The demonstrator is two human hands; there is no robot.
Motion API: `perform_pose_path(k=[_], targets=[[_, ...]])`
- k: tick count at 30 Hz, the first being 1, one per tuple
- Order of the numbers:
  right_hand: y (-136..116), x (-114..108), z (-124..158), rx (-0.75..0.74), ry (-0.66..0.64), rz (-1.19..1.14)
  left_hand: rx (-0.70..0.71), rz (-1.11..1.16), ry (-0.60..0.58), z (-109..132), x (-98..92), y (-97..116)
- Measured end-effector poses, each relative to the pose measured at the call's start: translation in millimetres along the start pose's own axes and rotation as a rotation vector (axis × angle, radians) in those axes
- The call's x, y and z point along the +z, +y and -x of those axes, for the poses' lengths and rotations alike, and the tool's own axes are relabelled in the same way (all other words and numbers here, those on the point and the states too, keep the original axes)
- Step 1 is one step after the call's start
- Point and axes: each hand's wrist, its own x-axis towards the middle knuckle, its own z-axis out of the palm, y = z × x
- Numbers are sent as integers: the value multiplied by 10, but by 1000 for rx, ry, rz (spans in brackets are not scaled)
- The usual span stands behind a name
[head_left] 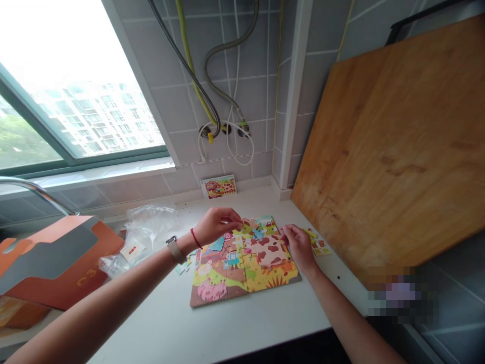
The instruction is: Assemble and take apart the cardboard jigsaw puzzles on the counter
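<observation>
Cardboard jigsaw puzzle [242,268] on white counter [159,323], both hands at it

Left hand [215,226] reaching in from lower left, wrist bent, palm down, fingers together at upper edge of puzzle; any piece between fingertips [239,223] impossible to tell. Watch [176,250] and red bracelet [195,237] on left wrist. Right hand [299,246] coming in from lower right, palm down, fingers bunched together at upper right corner of puzzle; any grip on a piece also impossible to tell.

Puzzle flat in middle of counter, set at a slight angle, mostly assembled, farm picture with pink pig at lower left, brown-spotted cow at centre, yellow and green patches around. Upper left part uneven, pieces loosely placed. Few loose pieces [316,241] just beside right hand, one more loose piece [182,268] near left wrist. Small picture card [217,186] against tile wall behind. Clear plastic bag [146,237] and orange box [56,258] on left; wooden cutting board [390,146] leaning on right.
</observation>
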Motion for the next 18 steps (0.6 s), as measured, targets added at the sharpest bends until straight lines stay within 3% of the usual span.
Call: perform_pose_path(k=[5,9,14,16,18], targets=[[7,17,38,-36,-33,55,-86,134,87,225,138,141],[-21,26,58,-52,-46,82,-126,220,261,311,264,9],[-173,68,175,-110,-1,42,-29,208,455,440,447,-220],[-241,150,268,-167,-66,59,-30,245,485,469,511,-323],[-284,279,361,-204,-218,79,-41,331,485,480,570,-425]])
